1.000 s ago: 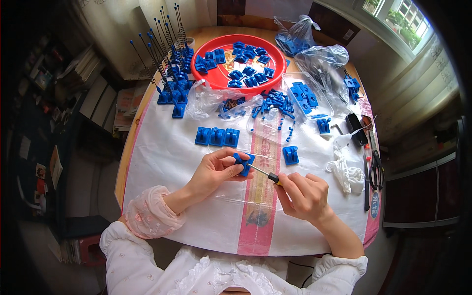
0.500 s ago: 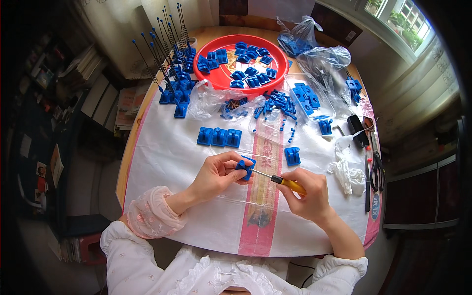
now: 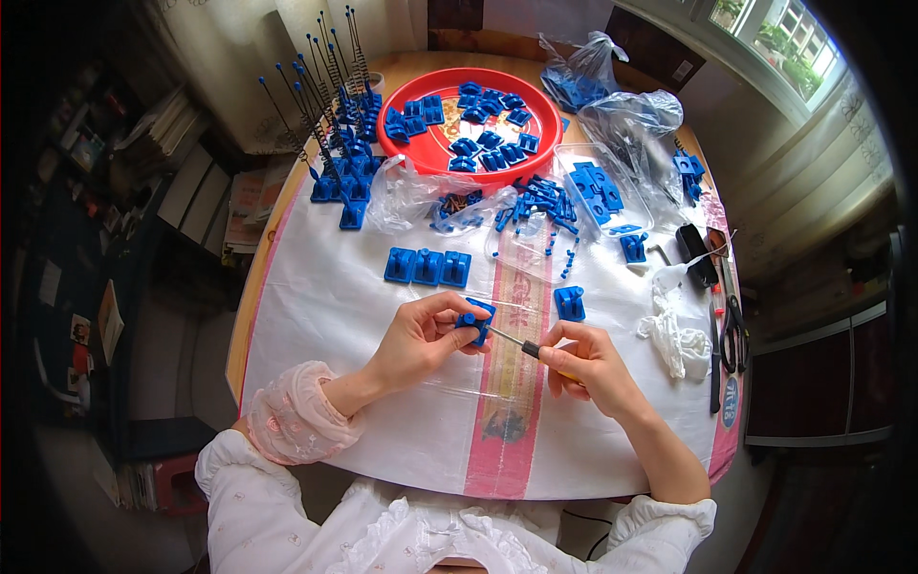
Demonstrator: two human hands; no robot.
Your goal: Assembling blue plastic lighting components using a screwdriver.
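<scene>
My left hand (image 3: 421, 340) grips a small blue plastic block (image 3: 474, 322) over the white table cover. My right hand (image 3: 588, 364) holds a screwdriver (image 3: 516, 343) whose thin shaft points left, with its tip at the block. Just beyond the hands lie a row of three blue blocks (image 3: 427, 267) and a single blue block (image 3: 570, 302).
A red round tray (image 3: 550, 115) of blue parts stands at the far side, with finished pieces carrying upright rods (image 3: 337, 143) to its left. Clear bags (image 3: 622, 124) and loose blue parts (image 3: 540, 206) lie in the middle. Scissors (image 3: 733, 330), white cloth (image 3: 674, 335) at right.
My right hand has turned the screwdriver on the block, its handle shifting slightly; both hands stay in the same spot.
</scene>
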